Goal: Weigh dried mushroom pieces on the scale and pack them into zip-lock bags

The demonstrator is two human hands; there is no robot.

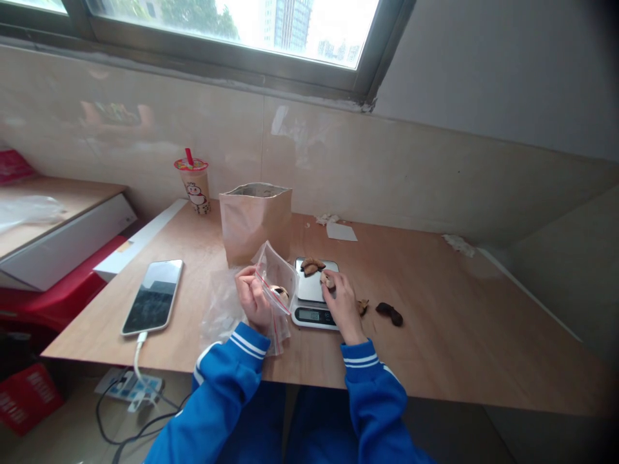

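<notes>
Blue sleeves (376, 393) are reaching over a wooden surface (459, 322); left fingers (245, 285) are grasping an open zip bag (278, 267), its mouth needing steadiness, while right fingers (344, 285) are pinching a pale piece (327, 281) at the scale (309, 291), beside brown pieces (312, 267)

Held upright but tilted in the left hand (254, 299), a clear zip bag (276, 267) with red seal lines, mouth open, a pale dark-marked piece (280, 294) inside. Pinched by the right hand (344, 308) over a flat digital kitchen scale (308, 293), a pale dried piece (327, 281). Lying on its silver plate, curved brown pieces (312, 266). Right of the scale, on wood, a dark curled piece (389, 314).
</notes>
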